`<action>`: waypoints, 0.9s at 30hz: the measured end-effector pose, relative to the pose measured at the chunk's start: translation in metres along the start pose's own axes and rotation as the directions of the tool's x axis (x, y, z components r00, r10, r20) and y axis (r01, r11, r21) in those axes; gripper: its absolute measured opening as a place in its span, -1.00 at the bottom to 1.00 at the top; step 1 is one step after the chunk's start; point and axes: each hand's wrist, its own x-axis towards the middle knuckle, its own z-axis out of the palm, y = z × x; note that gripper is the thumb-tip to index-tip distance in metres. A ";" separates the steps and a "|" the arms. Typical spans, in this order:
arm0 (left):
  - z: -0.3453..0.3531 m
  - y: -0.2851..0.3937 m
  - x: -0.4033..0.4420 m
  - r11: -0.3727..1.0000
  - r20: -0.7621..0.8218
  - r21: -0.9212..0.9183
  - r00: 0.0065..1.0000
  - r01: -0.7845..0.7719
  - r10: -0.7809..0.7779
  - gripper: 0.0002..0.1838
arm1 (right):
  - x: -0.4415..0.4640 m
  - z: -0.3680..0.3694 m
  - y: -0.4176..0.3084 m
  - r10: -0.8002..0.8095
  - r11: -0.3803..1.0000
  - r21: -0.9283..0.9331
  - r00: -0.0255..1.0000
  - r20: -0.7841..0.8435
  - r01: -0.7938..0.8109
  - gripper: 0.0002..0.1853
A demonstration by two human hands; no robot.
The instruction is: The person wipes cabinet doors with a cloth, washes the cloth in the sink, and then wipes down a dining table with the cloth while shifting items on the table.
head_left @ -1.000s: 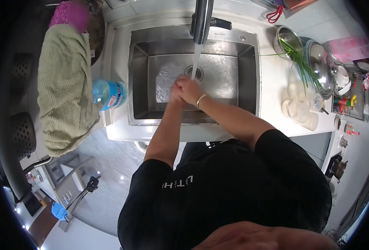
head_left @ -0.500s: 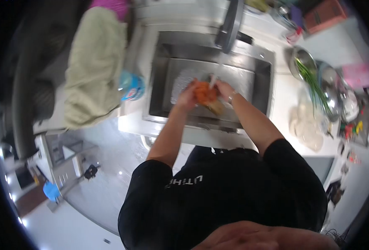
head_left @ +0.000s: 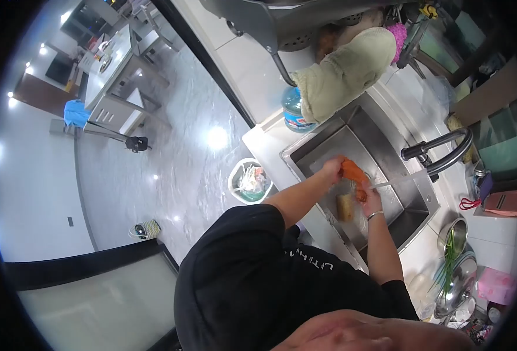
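Observation:
Over the steel sink [head_left: 352, 130], both hands hold a bright orange cloth [head_left: 355, 172], stretched between them. My left hand [head_left: 333, 169] is closed on its upper end. Around the lower end, my right hand [head_left: 373, 202] is wrapped, a bracelet at its wrist. A stream of water [head_left: 397, 179] from the dark tap [head_left: 445, 146] falls near the cloth and the right hand. Just below the cloth, in the sink, is a blurred yellowish-brown block [head_left: 345, 207]; its kind is unclear. Parts of the cloth are hidden by the fingers.
A blue-labelled bottle [head_left: 296, 110] and a pale green towel [head_left: 349, 73] border the sink's far left side. Green onions [head_left: 449, 260] lie across bowls on the right counter. On the floor stands a lined waste bin [head_left: 251, 181].
The head view has swung left, so the sink now appears tilted at the right. The orange cloth was bunched between the hands and is now drawn out longer.

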 end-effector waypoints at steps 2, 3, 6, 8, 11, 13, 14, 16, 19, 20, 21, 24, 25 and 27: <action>0.000 -0.008 0.007 0.991 -0.013 0.080 0.994 0.108 -0.107 -0.80 | -0.016 0.036 -0.021 -0.135 0.981 -0.148 0.990 -0.046 0.127 -0.61; 0.003 -0.013 0.005 0.981 0.028 0.130 0.988 0.146 -0.151 -0.81 | -0.019 0.050 -0.024 -0.201 0.958 -0.222 0.978 -0.062 0.183 -0.64; 0.009 -0.023 0.005 0.983 0.576 0.183 0.813 -0.031 -0.081 -0.85 | -0.001 0.069 -0.004 -0.737 0.275 -0.745 0.631 0.242 0.608 -0.70; 0.017 -0.032 0.002 0.990 0.756 0.088 0.654 -0.108 0.004 -0.87 | -0.015 0.085 -0.009 -0.779 0.082 -0.781 0.529 0.337 0.619 -0.71; 0.051 -0.042 -0.042 0.996 0.669 -0.063 0.739 -0.056 0.084 -0.91 | 0.017 0.057 -0.019 -0.693 0.434 -0.811 0.721 -0.021 0.393 -0.73; 0.054 -0.051 -0.032 0.998 0.406 0.023 0.912 0.056 -0.060 -0.90 | 0.044 0.004 -0.038 -0.628 0.470 -0.795 0.778 0.005 0.385 -0.77; 0.055 -0.053 -0.028 0.992 0.257 0.049 0.958 0.120 -0.129 -0.89 | 0.052 -0.006 -0.027 -0.697 0.456 -0.770 0.717 0.003 0.446 -0.78; 0.060 -0.044 -0.027 0.983 0.195 0.150 0.972 0.102 -0.131 -0.81 | 0.058 -0.024 -0.004 -0.817 0.402 -0.729 0.577 -0.013 0.553 -0.79; 0.056 -0.034 -0.026 0.986 0.180 0.090 0.971 0.143 -0.157 -0.75 | -0.020 0.058 0.001 -0.867 0.213 -0.746 0.474 0.153 0.631 -0.79; 0.043 -0.034 -0.011 0.976 0.193 0.143 0.963 0.163 -0.189 -0.74 | -0.026 0.064 0.005 -0.894 -0.018 -0.792 0.345 0.286 0.610 -0.79; 0.040 -0.041 -0.006 0.978 0.210 0.122 0.958 0.172 -0.195 -0.72 | -0.025 0.061 0.006 -0.899 -0.058 -0.816 0.325 0.292 0.574 -0.81; 0.043 -0.061 0.002 0.981 0.262 -0.077 0.953 0.179 -0.153 -0.66 | -0.001 0.054 0.001 -0.891 0.124 -0.859 0.437 0.124 0.496 -0.83; 0.047 -0.055 -0.006 0.988 0.295 -0.034 0.947 0.148 -0.131 -0.65 | 0.016 0.032 0.002 -0.815 0.368 -0.815 0.577 -0.052 0.447 -0.82; 0.057 -0.033 -0.037 0.991 0.378 0.049 0.917 0.121 -0.130 -0.64 | 0.047 -0.017 0.004 -0.504 0.789 -0.557 0.792 -0.346 0.259 -0.81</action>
